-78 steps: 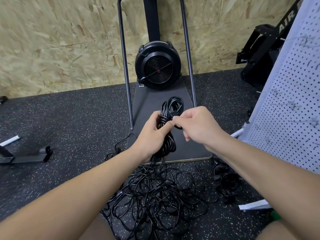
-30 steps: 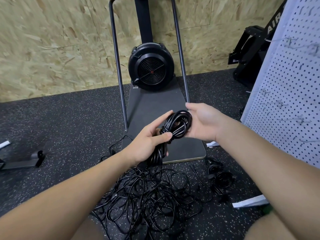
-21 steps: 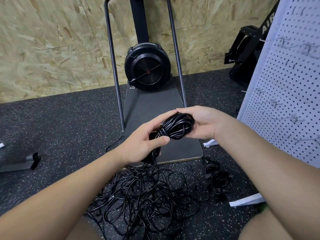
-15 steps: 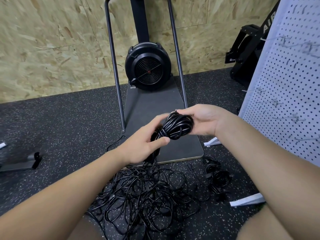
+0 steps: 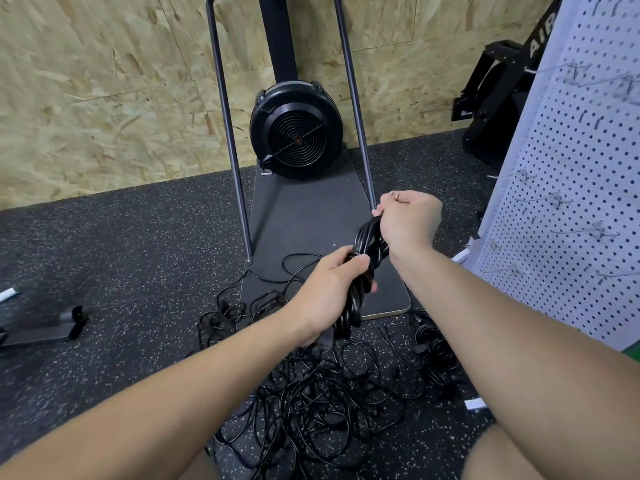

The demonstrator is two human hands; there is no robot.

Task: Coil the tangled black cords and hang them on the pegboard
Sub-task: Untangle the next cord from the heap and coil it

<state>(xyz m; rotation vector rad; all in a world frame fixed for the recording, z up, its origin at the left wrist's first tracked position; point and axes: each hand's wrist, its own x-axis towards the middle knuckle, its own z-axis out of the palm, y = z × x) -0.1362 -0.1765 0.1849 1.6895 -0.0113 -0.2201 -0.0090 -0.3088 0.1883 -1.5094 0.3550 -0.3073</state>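
black coiled cord bundle (image 5: 363, 268) twisted, rope-like; left hand (image 5: 325, 292) fingers wrapped round middle, right hand (image 5: 408, 220) gripping top.

1 head-worn view, facing forward and down, close over both forearms, toward speckled black rubber floor (image 5: 121, 258) and chipboard wall (image 5: 104, 91).

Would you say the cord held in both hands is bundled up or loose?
Bundled: the cord forms a tight twisted hank, gripped by the left hand low and the right hand at its top.
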